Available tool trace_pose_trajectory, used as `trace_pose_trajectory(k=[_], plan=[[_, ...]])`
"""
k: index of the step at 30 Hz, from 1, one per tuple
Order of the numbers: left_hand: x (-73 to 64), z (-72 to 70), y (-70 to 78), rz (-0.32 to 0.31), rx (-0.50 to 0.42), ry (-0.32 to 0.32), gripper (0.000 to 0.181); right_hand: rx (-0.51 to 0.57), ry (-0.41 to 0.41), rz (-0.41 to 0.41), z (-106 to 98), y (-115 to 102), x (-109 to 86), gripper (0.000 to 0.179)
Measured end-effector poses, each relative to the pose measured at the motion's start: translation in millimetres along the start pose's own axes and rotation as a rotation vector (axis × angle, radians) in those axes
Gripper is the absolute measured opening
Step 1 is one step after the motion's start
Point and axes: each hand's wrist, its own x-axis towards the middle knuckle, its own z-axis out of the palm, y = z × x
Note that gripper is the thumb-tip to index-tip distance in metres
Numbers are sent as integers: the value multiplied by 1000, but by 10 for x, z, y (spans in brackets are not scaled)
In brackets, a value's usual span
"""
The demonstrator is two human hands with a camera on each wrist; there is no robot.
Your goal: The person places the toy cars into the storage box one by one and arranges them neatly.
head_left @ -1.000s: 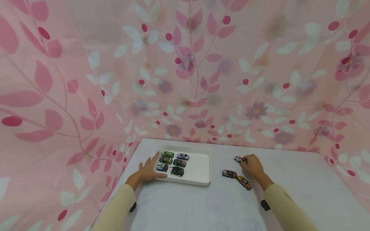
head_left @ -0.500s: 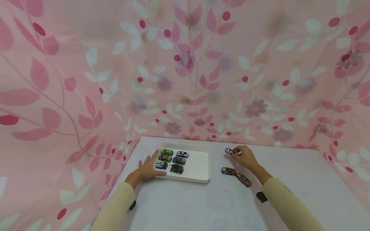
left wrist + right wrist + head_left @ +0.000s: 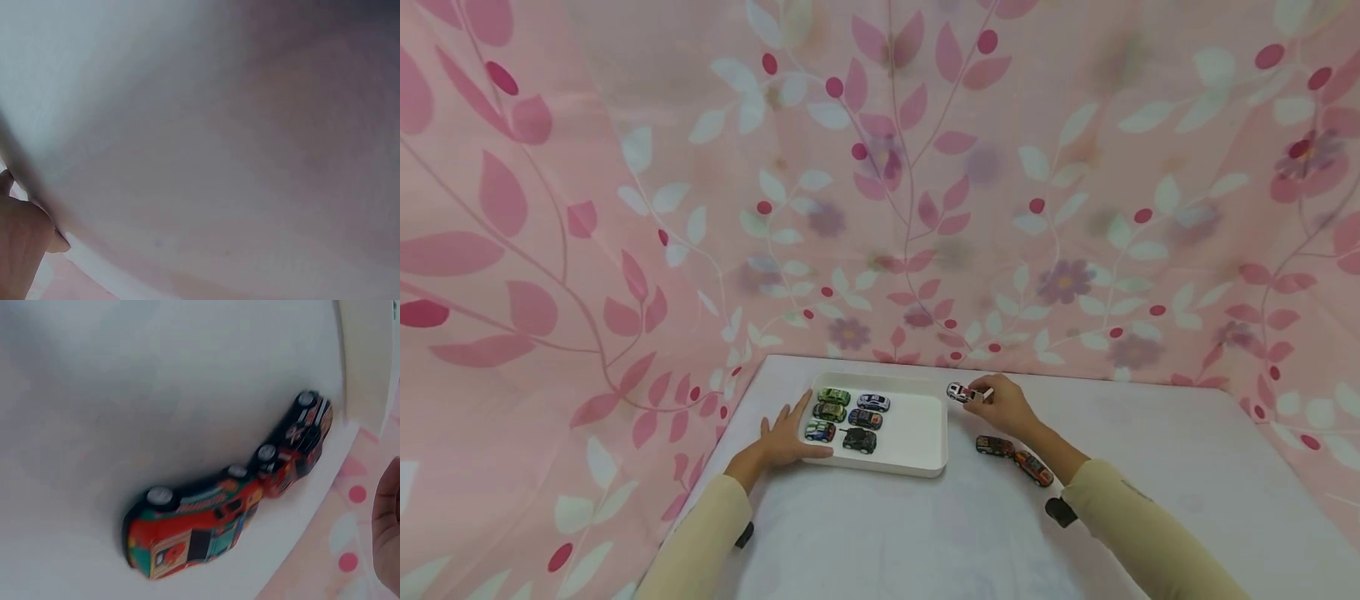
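My right hand [image 3: 1006, 406] pinches a white toy car [image 3: 962, 392] with red and dark markings, held close to the right rim of a white tray [image 3: 917, 472]. Spread over the tray's left edge, my left hand [image 3: 785, 438] has its fingers straight, the thumb along the front rim. Inside the tray, several toy cars stand in two columns, among them a green car [image 3: 834, 397], a blue-and-orange car [image 3: 866, 418] and a black toy tank [image 3: 859, 440]. The left wrist view shows mostly blurred white surface, with part of the left hand [image 3: 25, 240] at its lower left.
Right of the tray, a dark patterned toy car [image 3: 995, 446] and an orange-red toy car [image 3: 194, 531] lie end to end on the white-covered table [image 3: 880, 533]. A pink floral curtain [image 3: 880, 208] hangs behind the table and at its sides.
My right hand has lifted the white toy car from the table behind the two other cars and carried it left to the tray's right rim. The left hand stays on the tray.
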Motion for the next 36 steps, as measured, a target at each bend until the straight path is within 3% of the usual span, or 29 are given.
trace_pose_trajectory(k=[15,25,31,36], plan=[[25,12,-22,-15,23,6,131,136,-124,-27,473,-379,-29,30],[17,0,-4,-13,9,6,129,25,-164,-193,807,-599,-66,26],[3,-5,-7,-13,9,2,130,6,-157,-197,964,-609,-123,23],[36,17,-20,-6,11,1,130,-117,-131,-202,1031,-543,-137,22]])
